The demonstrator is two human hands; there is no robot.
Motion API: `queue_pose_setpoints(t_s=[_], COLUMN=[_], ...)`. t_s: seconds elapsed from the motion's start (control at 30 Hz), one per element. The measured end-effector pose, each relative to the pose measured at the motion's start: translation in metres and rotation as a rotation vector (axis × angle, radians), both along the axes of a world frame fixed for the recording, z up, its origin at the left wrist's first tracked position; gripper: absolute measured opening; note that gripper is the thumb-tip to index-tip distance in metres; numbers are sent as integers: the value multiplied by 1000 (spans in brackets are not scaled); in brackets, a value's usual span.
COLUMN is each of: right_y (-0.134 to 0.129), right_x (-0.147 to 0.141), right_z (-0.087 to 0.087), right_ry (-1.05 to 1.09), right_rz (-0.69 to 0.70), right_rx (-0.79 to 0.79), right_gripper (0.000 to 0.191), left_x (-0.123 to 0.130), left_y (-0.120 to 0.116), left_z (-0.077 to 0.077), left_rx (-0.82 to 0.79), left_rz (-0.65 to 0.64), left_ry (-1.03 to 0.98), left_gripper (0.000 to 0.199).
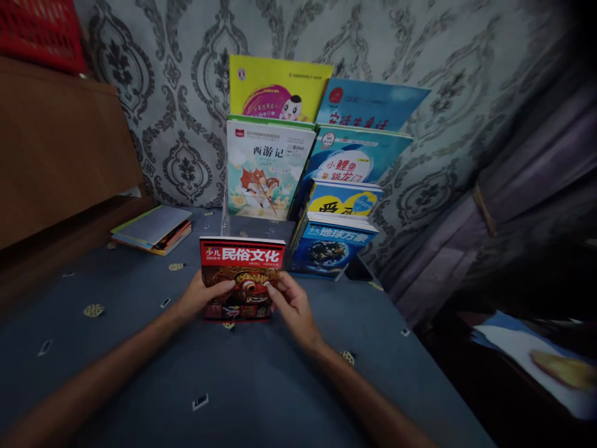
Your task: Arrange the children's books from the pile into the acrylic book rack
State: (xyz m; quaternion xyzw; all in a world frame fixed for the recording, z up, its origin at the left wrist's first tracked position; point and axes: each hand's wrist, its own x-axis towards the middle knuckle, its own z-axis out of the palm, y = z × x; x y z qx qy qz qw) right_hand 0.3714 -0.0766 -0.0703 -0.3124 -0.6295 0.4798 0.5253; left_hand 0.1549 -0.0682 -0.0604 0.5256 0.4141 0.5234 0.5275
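Observation:
Between my two hands I hold a red and dark book [242,280] upright, its cover with white Chinese characters facing me. My left hand [205,291] grips its left edge, thumb across the cover. On the right edge, my right hand [291,302] has its thumb and fingers closed on the book. Just behind stands a clear tiered rack [224,214] of books. Its left column shows a white book [265,168] with a yellow book [280,87] behind. At its lower right front is a blue book [326,249] with a globe picture.
A flat stack of thin books [153,227] lies to the left on the dark patterned tablecloth [153,373]. A wooden cabinet [60,149] carrying a red basket [40,31] stands at far left. Patterned wall and a purple curtain [466,218] border the table.

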Motion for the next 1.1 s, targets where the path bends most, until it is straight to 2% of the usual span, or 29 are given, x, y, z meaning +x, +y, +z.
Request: queue_pose_setpoints(t_s=[0.1,0.2,0.27,0.37,0.57,0.87,1.0,1.1], right_y=[-9,-15,-18,-19,-19,-20,-20,-21], right_x=[-6,-8,-8,-8,-8,-6,-6,-6], right_z=[-20,-34,-38,-37,-35,-39,-38,-36], right_ry=[-25,-70,-103,-126,-105,-117,-126,-134], right_rz=[-64,-95,-94,-96,-68,-117,-96,-85], right_rx=[-3,-44,-58,-54,-45,-73,-64,-54], right_gripper=[33,32,33,35,34,41,37,33], left_x=[0,0,-1,-4,-8,-7,-9,-11], left_y=[-5,-10,-12,-11,-9,-14,-12,-10], left_z=[-13,-13,-11,-12,-23,-10,-18,-27], left_rx=[-23,-33,-29,-32,-27,-48,-29,-51], left_rz=[-38,-73,-84,-73,-110,-118,-177,-173], left_ry=[-5,0,6,8,12,26,3,-18], left_gripper=[68,70,71,70,59,58,52,51])
